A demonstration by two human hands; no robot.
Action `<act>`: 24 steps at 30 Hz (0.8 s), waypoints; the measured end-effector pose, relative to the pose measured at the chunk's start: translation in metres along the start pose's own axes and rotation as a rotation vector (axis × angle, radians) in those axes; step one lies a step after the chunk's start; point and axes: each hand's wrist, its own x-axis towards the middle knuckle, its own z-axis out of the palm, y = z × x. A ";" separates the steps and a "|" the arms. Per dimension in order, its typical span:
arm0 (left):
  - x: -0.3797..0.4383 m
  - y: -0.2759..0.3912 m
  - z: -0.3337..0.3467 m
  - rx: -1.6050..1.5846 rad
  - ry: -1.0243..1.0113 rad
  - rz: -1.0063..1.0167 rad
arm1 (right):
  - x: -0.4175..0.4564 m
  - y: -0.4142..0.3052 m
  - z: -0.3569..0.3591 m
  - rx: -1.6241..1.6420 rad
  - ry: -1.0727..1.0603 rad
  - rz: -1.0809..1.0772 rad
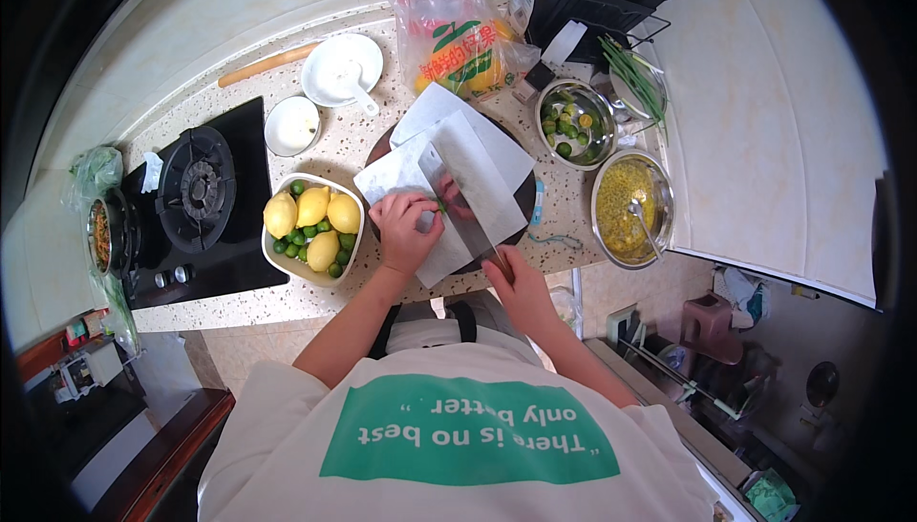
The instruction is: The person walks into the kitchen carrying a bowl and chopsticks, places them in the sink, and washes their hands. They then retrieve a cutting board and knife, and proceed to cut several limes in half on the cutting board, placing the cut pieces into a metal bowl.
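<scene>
My right hand (517, 284) grips the wooden handle of a broad cleaver (469, 217), whose blade lies slantwise above white paper sheets (494, 189) on a round dark cutting board (529, 199). My left hand (407, 230) pinches a small green piece (440, 205), seemingly of citrus, against the left side of the blade. The fingers hide most of it. Left of my left hand stands a white square bowl (267, 250) with several lemons (312, 205) and small green limes (292, 250). A steel bowl (606, 153) at upper right holds cut green citrus.
A larger steel bowl (670, 235) with yellow seedy pulp and a spoon stands at right. White bowls (292, 126) and a rolling pin (265, 65) are at upper left, beside a gas hob (243, 264). A plastic bag of fruit (466, 42) stands behind the board; a blue-capped tool (538, 203) lies right.
</scene>
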 end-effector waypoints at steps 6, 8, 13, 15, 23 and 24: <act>-0.001 0.001 0.002 0.024 0.003 0.008 | -0.011 0.005 0.004 -0.003 0.074 -0.037; -0.002 0.001 0.002 0.024 -0.008 0.006 | -0.016 0.007 0.007 -0.016 0.109 -0.110; -0.002 -0.001 0.001 0.035 -0.009 0.027 | 0.010 0.007 0.020 -0.012 0.042 -0.118; -0.003 0.000 0.002 0.021 -0.021 0.024 | 0.011 0.009 0.022 -0.004 0.036 -0.128; -0.006 0.003 0.003 0.044 -0.028 0.046 | -0.013 0.021 0.023 -0.123 0.102 -0.136; -0.006 0.003 0.002 0.049 -0.024 0.043 | -0.009 0.021 0.025 -0.112 0.134 -0.226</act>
